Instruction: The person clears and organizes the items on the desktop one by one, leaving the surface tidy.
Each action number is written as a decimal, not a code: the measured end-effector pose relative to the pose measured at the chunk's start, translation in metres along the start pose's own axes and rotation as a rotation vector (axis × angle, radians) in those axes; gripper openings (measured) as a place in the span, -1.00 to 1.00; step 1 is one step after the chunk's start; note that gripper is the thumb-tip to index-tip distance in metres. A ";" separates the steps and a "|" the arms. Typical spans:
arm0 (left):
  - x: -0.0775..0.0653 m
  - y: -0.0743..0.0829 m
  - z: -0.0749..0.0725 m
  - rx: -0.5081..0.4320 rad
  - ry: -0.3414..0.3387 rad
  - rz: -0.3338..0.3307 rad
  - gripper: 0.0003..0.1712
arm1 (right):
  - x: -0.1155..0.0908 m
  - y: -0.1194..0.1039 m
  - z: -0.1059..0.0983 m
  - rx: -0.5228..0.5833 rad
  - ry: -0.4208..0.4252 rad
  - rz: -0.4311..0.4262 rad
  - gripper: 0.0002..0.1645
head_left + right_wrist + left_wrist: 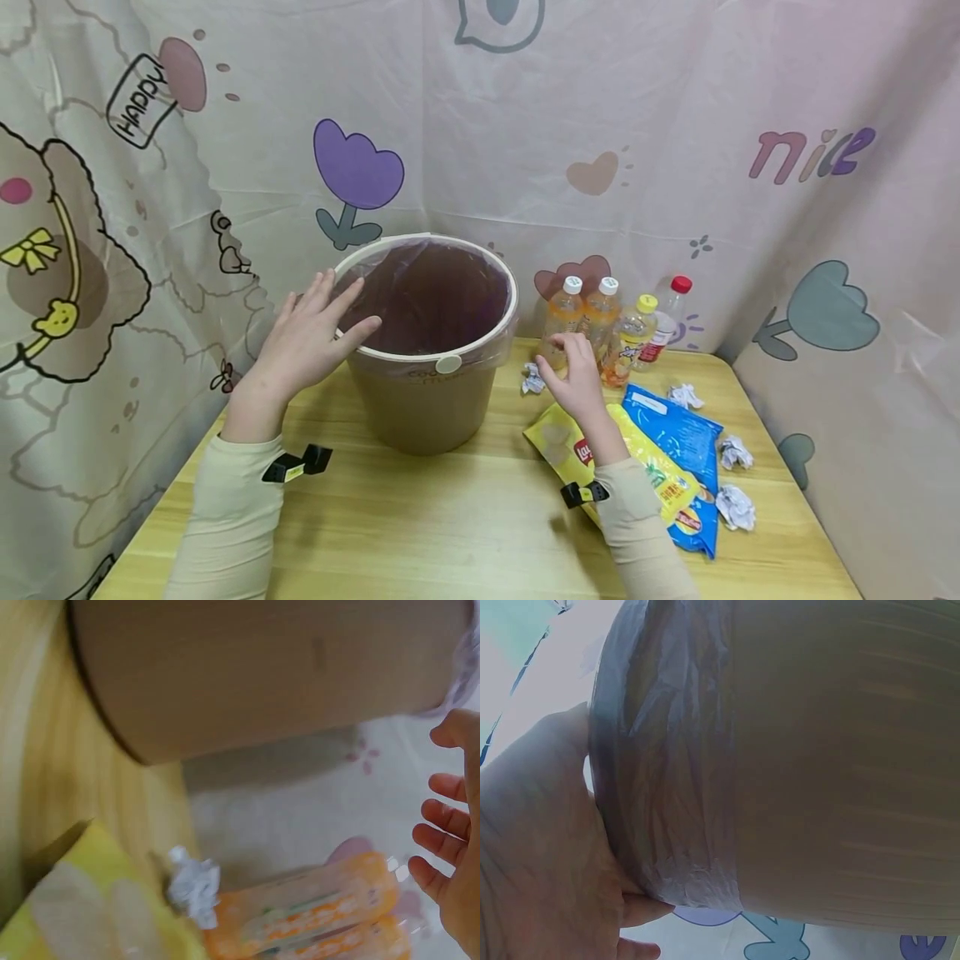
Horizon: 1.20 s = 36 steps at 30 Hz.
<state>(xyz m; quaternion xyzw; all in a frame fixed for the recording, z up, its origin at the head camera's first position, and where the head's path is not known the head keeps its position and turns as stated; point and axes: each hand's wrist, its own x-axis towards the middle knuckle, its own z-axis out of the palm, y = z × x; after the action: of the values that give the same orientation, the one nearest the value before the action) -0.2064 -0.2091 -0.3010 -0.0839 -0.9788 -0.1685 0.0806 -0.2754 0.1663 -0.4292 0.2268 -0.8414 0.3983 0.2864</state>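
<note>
A brown trash bin [423, 417] with a white rim and a clear liner bag [682, 750] stands left of centre on the table. My left hand [307, 342] lies at the left side of its rim, fingers spread and straight. In the air right of the bin is my right hand [577, 379], fingers loosely bent and holding nothing. Behind it stand two white-capped bottles of orange drink [307, 911], nearest to that hand. A crumpled paper ball [533, 379] lies by their base. Below the hand is a yellow chip bag [557, 437], partly hidden by the forearm.
A yellow-capped bottle [628, 342] and a red-capped bottle [663, 329] stand at the back right. A blue chip bag [693, 433] lies under the yellow one. Several paper balls, one a larger wad [735, 507], lie along the right. A printed curtain [480, 150] encloses the table [450, 533].
</note>
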 end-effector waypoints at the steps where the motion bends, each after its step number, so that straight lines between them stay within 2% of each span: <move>1: 0.000 0.000 0.000 0.000 0.002 0.000 -0.07 | -0.001 0.004 0.002 -0.015 -0.005 0.022 -0.60; 8: -0.001 0.001 -0.001 0.004 0.008 0.000 -0.07 | -0.012 0.029 0.018 -0.121 -0.067 0.139 -0.51; 20: -0.004 0.002 0.005 -0.007 0.016 0.000 -0.08 | -0.022 0.054 0.037 -0.275 -0.286 0.292 -0.35; 26: -0.005 0.002 0.004 -0.016 0.020 0.000 -0.09 | -0.021 0.067 0.046 -0.353 -0.374 0.319 -0.27; 36: -0.002 0.001 0.003 -0.030 0.022 -0.001 -0.09 | -0.019 0.077 0.054 -0.401 -0.430 0.368 -0.20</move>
<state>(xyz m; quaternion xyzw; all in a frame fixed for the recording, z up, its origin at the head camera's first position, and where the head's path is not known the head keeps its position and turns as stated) -0.2042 -0.2072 -0.3041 -0.0825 -0.9753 -0.1842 0.0901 -0.3249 0.1707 -0.5120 0.0892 -0.9708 0.2131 0.0646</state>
